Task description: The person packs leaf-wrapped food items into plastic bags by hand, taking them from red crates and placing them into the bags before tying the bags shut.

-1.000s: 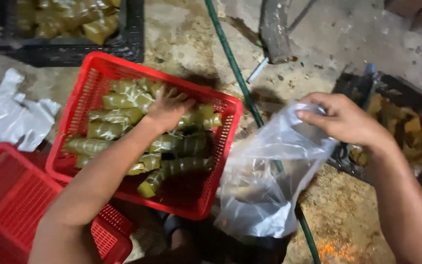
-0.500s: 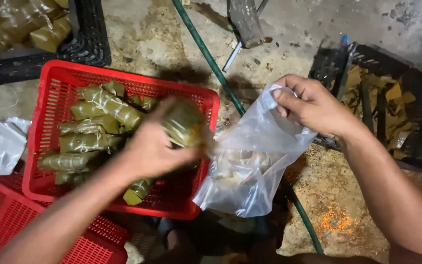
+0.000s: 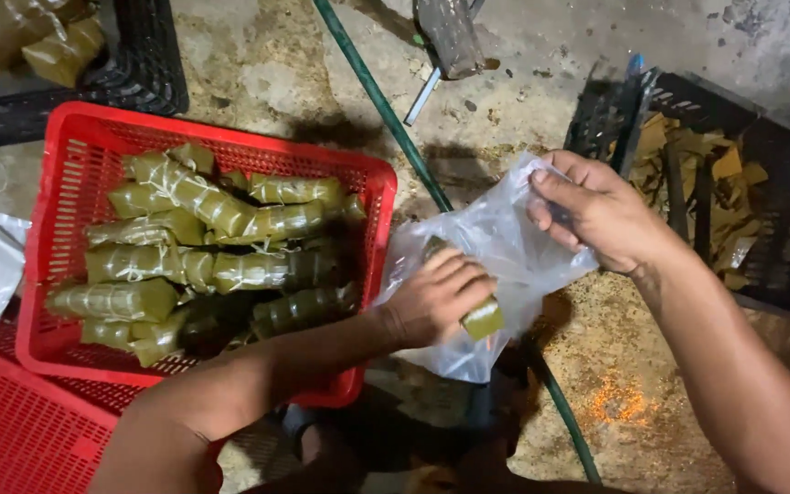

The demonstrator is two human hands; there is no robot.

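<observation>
A glossy leaf-wrapped roll (image 3: 479, 316) is gripped by the left hand (image 3: 436, 297) inside the crinkled clear plastic bag (image 3: 505, 256), its rim pinched by the right hand (image 3: 601, 210); right of the red mesh basket (image 3: 75, 146).

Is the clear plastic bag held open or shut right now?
Open: the right hand lifts the clear plastic bag by its rim while the left hand pushes a leaf-wrapped roll inside.

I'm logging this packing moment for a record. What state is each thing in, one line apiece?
Clear plastic bag: held open at the rim.
Leaf-wrapped roll: tied, gripped, partly inside the bag.
Left hand: closed around the roll.
Right hand: pinching the bag's rim.
Red basket: about half full of tied rolls.
Black crate: holding loose leaves.
Green hose: lying across the floor.
</observation>
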